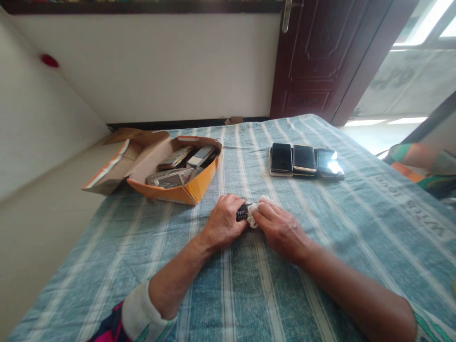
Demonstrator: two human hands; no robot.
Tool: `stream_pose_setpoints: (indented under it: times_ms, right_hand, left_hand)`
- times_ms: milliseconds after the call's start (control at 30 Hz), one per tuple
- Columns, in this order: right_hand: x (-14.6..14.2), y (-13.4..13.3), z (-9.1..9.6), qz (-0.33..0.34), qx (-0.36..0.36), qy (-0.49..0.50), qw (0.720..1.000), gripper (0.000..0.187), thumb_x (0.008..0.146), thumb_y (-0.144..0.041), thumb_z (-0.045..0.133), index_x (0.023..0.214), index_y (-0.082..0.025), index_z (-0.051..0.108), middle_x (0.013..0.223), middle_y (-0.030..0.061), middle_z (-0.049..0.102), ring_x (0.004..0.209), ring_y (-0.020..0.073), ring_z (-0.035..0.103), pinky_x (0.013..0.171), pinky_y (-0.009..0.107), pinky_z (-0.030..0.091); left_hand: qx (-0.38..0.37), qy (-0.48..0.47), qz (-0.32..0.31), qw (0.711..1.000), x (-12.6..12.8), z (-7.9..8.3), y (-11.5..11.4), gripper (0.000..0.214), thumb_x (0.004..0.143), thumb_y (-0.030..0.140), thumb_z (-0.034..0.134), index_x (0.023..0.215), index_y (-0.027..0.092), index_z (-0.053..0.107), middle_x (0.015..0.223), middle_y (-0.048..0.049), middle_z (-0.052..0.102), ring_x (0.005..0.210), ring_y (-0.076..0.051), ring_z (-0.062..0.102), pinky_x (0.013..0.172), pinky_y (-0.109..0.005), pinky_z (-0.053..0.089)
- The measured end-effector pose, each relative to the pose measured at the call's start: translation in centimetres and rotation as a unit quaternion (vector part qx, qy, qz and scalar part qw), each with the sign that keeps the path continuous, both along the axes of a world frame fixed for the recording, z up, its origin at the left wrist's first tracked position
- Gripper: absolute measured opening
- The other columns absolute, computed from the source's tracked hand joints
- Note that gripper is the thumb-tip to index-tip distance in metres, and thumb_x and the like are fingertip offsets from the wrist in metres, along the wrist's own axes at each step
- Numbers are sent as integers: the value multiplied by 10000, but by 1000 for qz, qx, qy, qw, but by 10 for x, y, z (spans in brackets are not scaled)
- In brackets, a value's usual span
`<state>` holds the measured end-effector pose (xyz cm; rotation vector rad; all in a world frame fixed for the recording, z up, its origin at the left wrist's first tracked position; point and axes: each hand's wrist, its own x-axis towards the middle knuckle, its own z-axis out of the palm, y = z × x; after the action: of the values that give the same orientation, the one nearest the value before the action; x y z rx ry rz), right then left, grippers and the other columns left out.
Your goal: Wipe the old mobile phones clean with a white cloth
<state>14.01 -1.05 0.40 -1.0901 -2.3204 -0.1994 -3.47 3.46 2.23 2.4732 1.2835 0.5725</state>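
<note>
My left hand [225, 221] is closed round a small dark keypad phone [242, 212], holding it on the striped cloth near the table's middle. My right hand [280, 228] presses a white cloth [255, 210] against the phone's right end, fingers closed on the cloth. Most of the phone is hidden under my two hands. Both forearms rest on the table.
An open orange cardboard box [178, 192] with several old phones stands at the left, its lid folded out. Three smartphones [305, 160] lie side by side, screens up, at the right back. The blue striped tablecloth [356, 228] covers the table. A dark door [320, 57] stands behind.
</note>
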Motion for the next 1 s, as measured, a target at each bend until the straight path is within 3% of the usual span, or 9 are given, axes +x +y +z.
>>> stream_pose_setpoints:
  times_ms: [133, 333, 600, 733, 833, 1000]
  right_hand:
    - [0, 0, 1, 24, -12, -13, 1000, 237, 951, -135, 396, 887, -126, 624, 837, 88, 556, 936, 228, 515, 859, 334, 460]
    - [15, 9, -4, -55, -14, 2, 998, 251, 932, -84, 371, 852, -149, 601, 853, 96, 546, 844, 223, 521, 728, 328, 489]
    - [-6, -3, -1, 24, 11, -30, 999, 225, 942, -107, 399, 876, -135, 613, 843, 81, 538, 964, 227, 516, 879, 358, 466]
    - [14, 11, -4, -52, -6, -33, 998, 269, 940, -100, 364, 833, -150, 606, 827, 86, 548, 808, 209, 524, 696, 314, 494]
    - [22, 16, -5, -92, 34, 0, 995, 306, 946, -89, 316, 932, -132, 618, 847, 102, 570, 842, 222, 542, 709, 329, 496]
    - [2, 4, 0, -5, 44, -14, 999, 300, 956, -106, 341, 882, -140, 630, 788, 86, 552, 969, 240, 535, 821, 348, 491]
  left_hand:
    - [0, 1, 4, 1000, 0, -1, 1, 204, 673, 204, 677, 867, 158, 637, 954, -84, 606, 930, -248, 561, 860, -382, 454]
    - [-11, -1, -2, 1000, -4, 1, 2, 257, 636, 196, 687, 887, 159, 646, 985, -84, 598, 949, -259, 558, 870, -400, 464]
    - [-21, -19, -34, 999, -9, -1, 8, 263, 629, 157, 669, 892, 175, 658, 1009, -77, 608, 977, -253, 568, 893, -391, 459]
    - [-41, -18, -36, 998, -10, 3, 8, 297, 611, 177, 695, 906, 175, 663, 1032, -78, 601, 987, -262, 566, 900, -407, 464]
    - [-61, -17, -40, 997, -10, 7, 8, 352, 599, 162, 698, 948, 166, 654, 1061, -89, 598, 1008, -267, 562, 913, -415, 464]
    - [-68, -37, -52, 996, -11, 8, 9, 319, 604, 154, 694, 920, 165, 653, 1054, -89, 612, 1010, -261, 574, 916, -407, 467]
